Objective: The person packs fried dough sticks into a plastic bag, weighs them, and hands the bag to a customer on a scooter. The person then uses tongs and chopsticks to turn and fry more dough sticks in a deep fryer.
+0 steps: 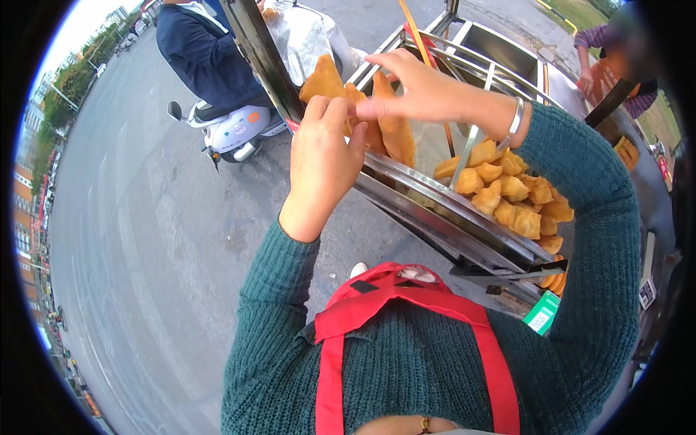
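My left hand (324,155) has its fingers curled at the near end of a large pointed piece of fried dough (324,81). The fingertips are partly hidden, so I cannot tell whether they grip it. Just right of it, my right hand (421,92), with a silver bangle (513,122) at the wrist, reaches across with fingers spread, its thumb close to the left fingers. Behind and below this hand, a long piece of fried dough (397,128) leans upright in a metal-framed display case (429,176). Another tall piece (373,136) stands between the hands.
Several small fried dough pieces (511,187) are heaped beyond a metal divider (466,155). A dark post (266,54) rises by the case's left corner. Outside it, a person in dark clothing (209,60) sits on a scooter (239,130). Another person (620,65) is at far right.
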`<action>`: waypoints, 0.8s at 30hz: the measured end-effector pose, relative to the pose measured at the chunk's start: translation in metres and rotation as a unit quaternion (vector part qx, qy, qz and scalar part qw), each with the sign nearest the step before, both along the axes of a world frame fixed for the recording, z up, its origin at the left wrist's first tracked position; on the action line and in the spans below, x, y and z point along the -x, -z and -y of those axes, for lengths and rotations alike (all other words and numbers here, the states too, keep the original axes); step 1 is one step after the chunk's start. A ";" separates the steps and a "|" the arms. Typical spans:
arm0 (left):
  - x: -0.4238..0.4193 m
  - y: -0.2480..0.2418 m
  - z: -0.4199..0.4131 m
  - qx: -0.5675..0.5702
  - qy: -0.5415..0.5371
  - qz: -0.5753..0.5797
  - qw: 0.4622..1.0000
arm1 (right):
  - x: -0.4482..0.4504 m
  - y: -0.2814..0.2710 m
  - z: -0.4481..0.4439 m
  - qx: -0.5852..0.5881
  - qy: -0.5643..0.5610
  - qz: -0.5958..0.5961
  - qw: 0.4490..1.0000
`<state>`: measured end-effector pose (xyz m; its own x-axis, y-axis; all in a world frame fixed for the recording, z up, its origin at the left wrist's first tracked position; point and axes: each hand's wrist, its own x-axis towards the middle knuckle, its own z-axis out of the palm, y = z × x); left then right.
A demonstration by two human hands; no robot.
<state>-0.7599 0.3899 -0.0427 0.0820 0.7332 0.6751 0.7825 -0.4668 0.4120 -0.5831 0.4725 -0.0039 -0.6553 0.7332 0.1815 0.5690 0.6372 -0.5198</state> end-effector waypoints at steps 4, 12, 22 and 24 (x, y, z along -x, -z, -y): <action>0.003 -0.004 0.008 -0.001 0.002 0.037 0.999 | 0.002 -0.011 -0.009 0.217 0.055 -0.074 0.972; 0.010 0.000 0.028 -0.037 -0.014 0.067 0.997 | -0.012 -0.009 -0.018 0.249 0.068 -0.047 0.965; 0.012 0.009 0.034 -0.049 0.000 0.072 0.996 | -0.008 -0.001 -0.036 0.093 0.073 -0.012 0.993; 0.008 0.013 0.029 -0.050 0.015 0.069 0.996 | -0.007 -0.007 -0.048 0.050 0.104 0.036 0.993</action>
